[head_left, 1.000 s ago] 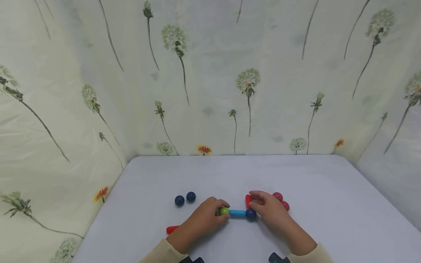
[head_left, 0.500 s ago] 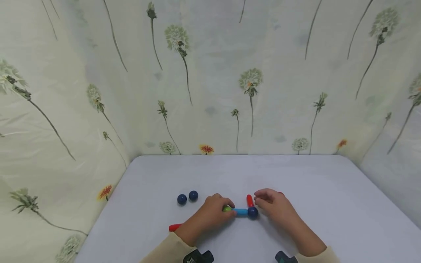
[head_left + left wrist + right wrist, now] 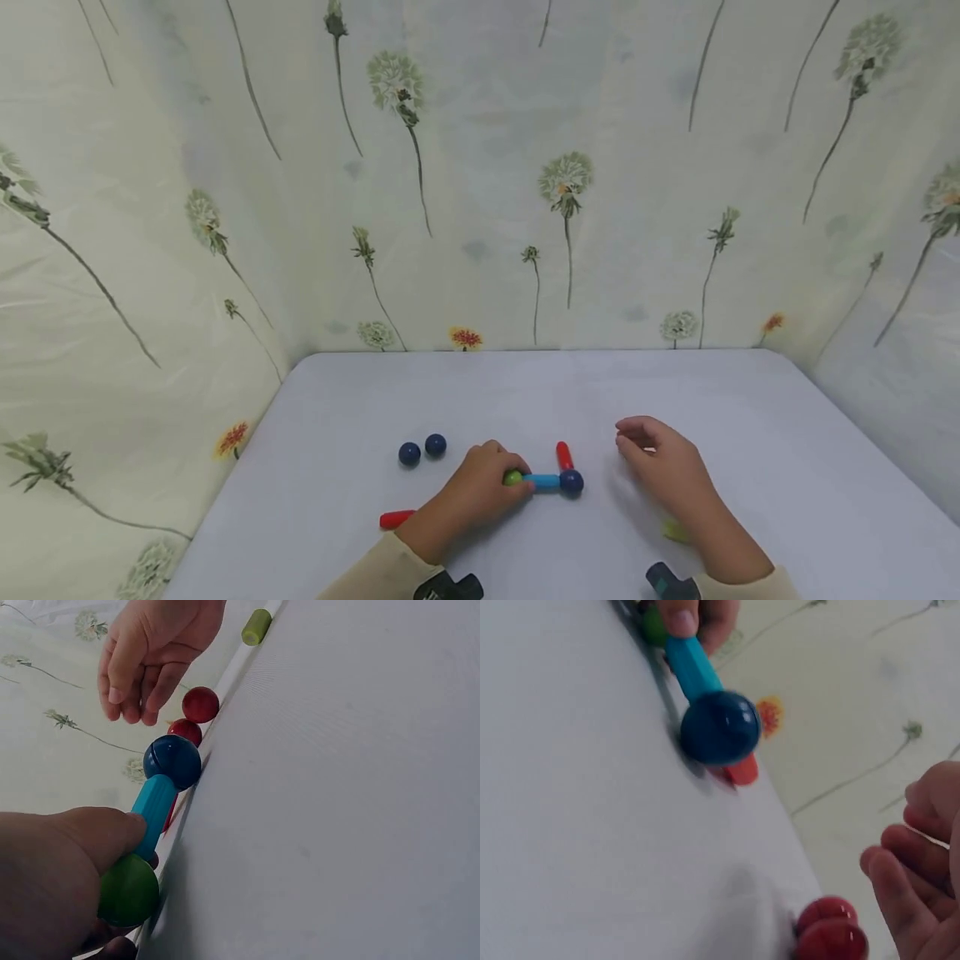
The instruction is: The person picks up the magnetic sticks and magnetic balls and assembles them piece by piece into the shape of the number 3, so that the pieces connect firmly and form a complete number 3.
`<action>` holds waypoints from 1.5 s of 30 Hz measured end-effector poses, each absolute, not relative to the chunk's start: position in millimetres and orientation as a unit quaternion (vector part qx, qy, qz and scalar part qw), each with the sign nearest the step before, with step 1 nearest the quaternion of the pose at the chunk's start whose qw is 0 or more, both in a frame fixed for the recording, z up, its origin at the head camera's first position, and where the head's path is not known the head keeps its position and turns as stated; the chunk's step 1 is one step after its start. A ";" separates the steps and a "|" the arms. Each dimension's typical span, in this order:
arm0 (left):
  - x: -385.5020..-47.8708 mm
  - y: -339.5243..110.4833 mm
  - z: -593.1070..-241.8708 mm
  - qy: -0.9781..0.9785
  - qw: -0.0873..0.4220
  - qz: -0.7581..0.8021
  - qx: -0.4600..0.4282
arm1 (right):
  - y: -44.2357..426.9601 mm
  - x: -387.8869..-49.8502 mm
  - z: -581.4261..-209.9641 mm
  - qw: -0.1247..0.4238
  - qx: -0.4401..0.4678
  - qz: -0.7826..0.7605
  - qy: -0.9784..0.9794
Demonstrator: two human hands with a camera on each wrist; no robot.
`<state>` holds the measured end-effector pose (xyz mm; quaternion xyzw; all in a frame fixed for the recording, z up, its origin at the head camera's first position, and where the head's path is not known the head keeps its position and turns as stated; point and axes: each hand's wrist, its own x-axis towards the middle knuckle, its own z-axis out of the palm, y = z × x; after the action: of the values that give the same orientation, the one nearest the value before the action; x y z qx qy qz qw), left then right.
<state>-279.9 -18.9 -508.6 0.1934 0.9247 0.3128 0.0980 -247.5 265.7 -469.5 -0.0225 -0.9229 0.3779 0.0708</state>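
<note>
My left hand [image 3: 483, 487] grips the light blue rod [image 3: 154, 806] near the green ball [image 3: 130, 891], thumb on the rod. A dark blue ball [image 3: 572, 483] joins the rod's other end. From that ball a red rod [image 3: 564, 456] extends toward the back of the table. My right hand [image 3: 666, 462] hovers to the right of these joined pieces, fingers loosely bent and holding nothing. Two red balls [image 3: 831, 941] lie near it; in the head view it hides them.
Two loose dark blue balls [image 3: 422, 450] sit at the left on the white table [image 3: 360, 400]. Another red rod [image 3: 396, 519] lies partly behind the left forearm. A yellow-green rod [image 3: 256, 627] rests by the right forearm. A floral curtain [image 3: 480, 208] stands behind the table.
My right hand has let go of the red rod and moved away to the right. The left hand stays on the joined pieces, its thumb now over the light blue rod.
</note>
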 end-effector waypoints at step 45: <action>-276.2 -16.8 -502.4 0.924 0.109 0.303 0.204 | 311.9 -243.0 -480.3 -0.043 -0.034 0.278 -0.959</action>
<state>-276.2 -16.8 -502.4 0.2039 0.9244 0.3035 0.1087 -243.0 311.9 -480.3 -0.0343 -0.9589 0.2785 -0.0432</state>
